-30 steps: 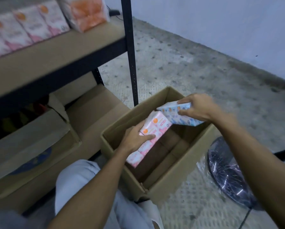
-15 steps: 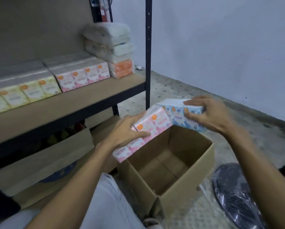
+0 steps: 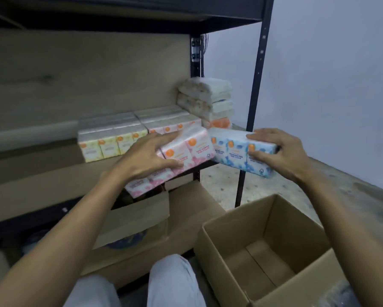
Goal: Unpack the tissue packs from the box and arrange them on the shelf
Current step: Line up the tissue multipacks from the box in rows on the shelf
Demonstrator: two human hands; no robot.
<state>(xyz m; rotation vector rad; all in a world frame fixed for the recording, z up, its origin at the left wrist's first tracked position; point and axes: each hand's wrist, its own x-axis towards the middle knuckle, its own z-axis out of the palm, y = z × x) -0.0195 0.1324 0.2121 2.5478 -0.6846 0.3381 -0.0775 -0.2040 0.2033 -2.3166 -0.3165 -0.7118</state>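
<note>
My left hand [image 3: 146, 156] grips a pink tissue pack [image 3: 192, 151], tilted, in front of the shelf board [image 3: 42, 173]. My right hand [image 3: 279, 156] grips a blue tissue pack [image 3: 232, 151] just right of it, near the shelf's front right post [image 3: 250, 120]. Both packs hang in the air at shelf height. The open cardboard box [image 3: 263, 247] sits on the floor below my right arm, with no packs visible inside. On the shelf stand a row of yellow packs [image 3: 110, 142] and pink packs [image 3: 170, 125].
A stack of white and orange packs [image 3: 208, 100] fills the shelf's back right corner. Folded cardboard boxes [image 3: 141, 218] lie under the shelf. My knees [image 3: 172, 282] are at the bottom. A pale wall [image 3: 330, 85] and speckled floor [image 3: 274, 185] lie to the right.
Both hands lifted the pink and blue packs out of the box and up to shelf height. The view tilted up towards the shelf.
</note>
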